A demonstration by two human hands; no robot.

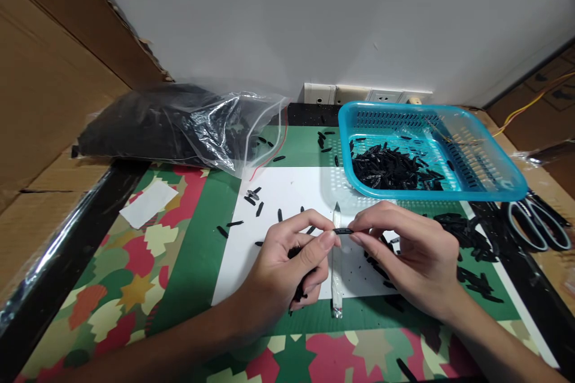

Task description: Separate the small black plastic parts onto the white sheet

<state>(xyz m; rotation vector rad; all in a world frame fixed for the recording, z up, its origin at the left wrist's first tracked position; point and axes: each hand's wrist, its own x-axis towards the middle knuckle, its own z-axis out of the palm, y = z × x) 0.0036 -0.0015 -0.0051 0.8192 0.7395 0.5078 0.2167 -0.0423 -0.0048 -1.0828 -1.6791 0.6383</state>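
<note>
A small, slim black piece (343, 231) is held level between my two hands, above a white sheet (260, 269). My left hand (299, 254) pinches one end with thumb and forefinger. More black pieces (300, 293) show within its curled fingers. My right hand (411, 251) pinches the other end between thumb and fingertips. Just below the held piece lies a pointed tool with a white-wrapped handle (336, 275), its dark tip facing away from me. Loose black pieces (259, 209) are scattered on the sheet, and several others lie partly hidden under my right hand.
A blue plastic basket (431, 194) with a heap of black pieces (386, 167) stands at the back right. A clear zip bag (179, 125) full of black material lies back left. Scissors (534, 224) rest at the right, near piled pieces (469, 233). Wall sockets (386, 96) are behind.
</note>
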